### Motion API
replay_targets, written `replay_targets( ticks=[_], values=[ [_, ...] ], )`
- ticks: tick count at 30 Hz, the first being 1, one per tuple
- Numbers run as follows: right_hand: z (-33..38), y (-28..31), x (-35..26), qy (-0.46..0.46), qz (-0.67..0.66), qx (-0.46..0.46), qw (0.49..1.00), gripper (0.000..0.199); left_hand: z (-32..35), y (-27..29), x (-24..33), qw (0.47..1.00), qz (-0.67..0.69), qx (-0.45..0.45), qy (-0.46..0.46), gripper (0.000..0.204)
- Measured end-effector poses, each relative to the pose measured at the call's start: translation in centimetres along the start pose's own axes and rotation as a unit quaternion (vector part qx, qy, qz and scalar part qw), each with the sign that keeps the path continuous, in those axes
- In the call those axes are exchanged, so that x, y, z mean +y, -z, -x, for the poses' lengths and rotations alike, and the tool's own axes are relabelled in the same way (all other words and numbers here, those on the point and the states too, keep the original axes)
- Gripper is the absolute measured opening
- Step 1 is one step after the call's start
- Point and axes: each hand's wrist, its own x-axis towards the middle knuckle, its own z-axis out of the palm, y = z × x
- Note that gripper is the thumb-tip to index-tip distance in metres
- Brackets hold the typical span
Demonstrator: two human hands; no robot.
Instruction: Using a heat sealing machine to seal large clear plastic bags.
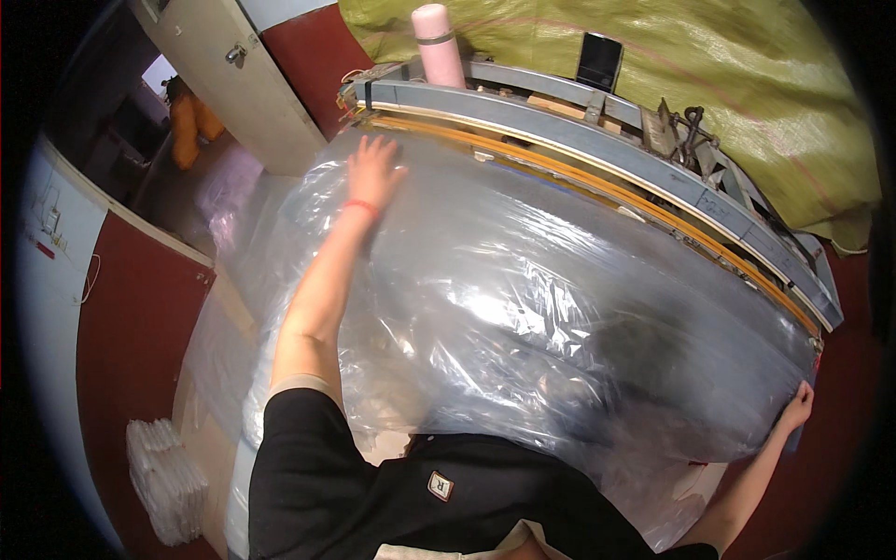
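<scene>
Head view: clear plastic sheeting (523,299) fills the middle of the scene, spreading from the person's front to a long grey metal beam (653,173) on the far side; it is wrinkled and glossy, with bright glare across its middle. Low on the near left, well apart from the hands, is a stack of folded clear plastic (166,481); whether these are bags with anything inside cannot be told. The left hand (373,173) rests on the sheeting's far left part, fingers spread and gripping nothing, while the right hand (796,407) is at its right edge, fingers seemingly pinching that edge. Good handling probably calls for a flat, open palm on the left, smoothing outward, and light, even tension on the right, since a sharp tug could crease or stretch such thin film. Behind the beam, far left of centre, a pink bottle (439,51) stands upright with its lid on, contents hidden; a smaller dark phone (599,62) stands farther right.
</scene>
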Motion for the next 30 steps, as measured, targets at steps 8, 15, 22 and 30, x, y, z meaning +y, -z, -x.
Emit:
replay_targets(
  ticks=[8,15,22,30],
  values=[
    [-0.2,3.7,2.7,0.001,-0.1,0.061,0.993,0.028,-1.2,0.4,1.6,0.99,-0.016,-0.136,-0.037,0.015],
    [-3.5,1.9,-2.4,-0.148,-0.108,0.178,0.967,0.034,-1.7,1.1,4.2,0.925,0.31,0.21,0.068,0.019],
    [-4.9,-8.4,-5.6,-0.059,-0.147,0.111,0.981,0.016,-4.7,-7.4,0.2,0.855,0.458,0.092,0.224,0.014],
    [-6.3,-11.0,-8.0,-0.137,-0.334,0.112,0.926,0.015,-8.2,-12.5,-3.7,0.783,0.577,0.082,0.218,0.011]
  ],
)
